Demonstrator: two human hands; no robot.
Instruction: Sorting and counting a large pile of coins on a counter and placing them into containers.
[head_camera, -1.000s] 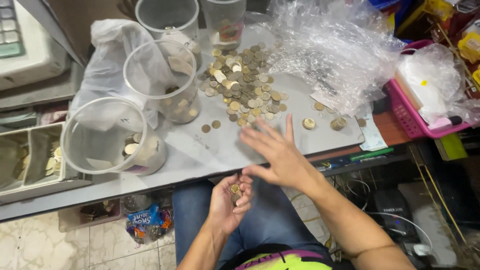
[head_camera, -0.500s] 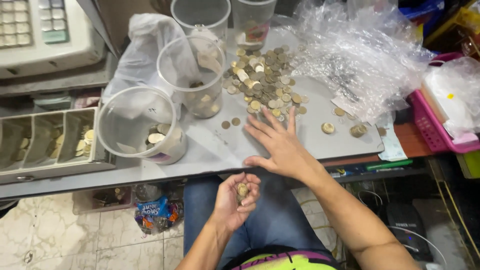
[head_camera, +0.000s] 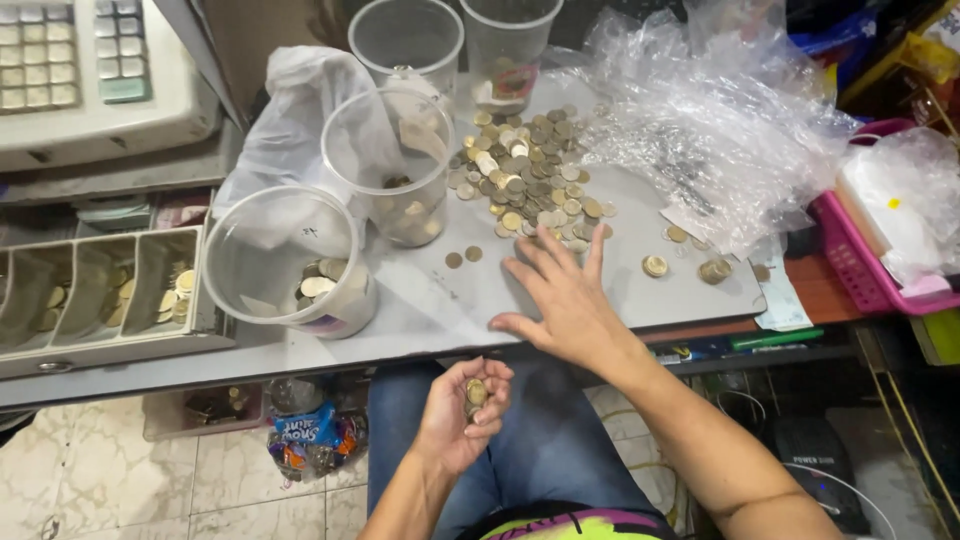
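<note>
Right hand (head_camera: 560, 300) flat and spread wide on the table (head_camera: 440, 310), fingertips touching the near edge of the loose coin pile (head_camera: 525, 185). Left hand (head_camera: 462, 412) below the table edge, cupped around a small stack of coins (head_camera: 475, 395). Left of both hands, two clear tubs (head_camera: 290, 262) each holding a few sorted coins; most of the pile unsorted, apparently early in the work.

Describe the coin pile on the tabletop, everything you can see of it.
The coin pile is a loose, flat heap of round metal coins, silver-grey mixed with gold-toned, spread on the grey tabletop beside a clear plastic cup and crumpled clear plastic. A few strays lie apart. The right hand, fingers spread, rests at its near edge.
</note>
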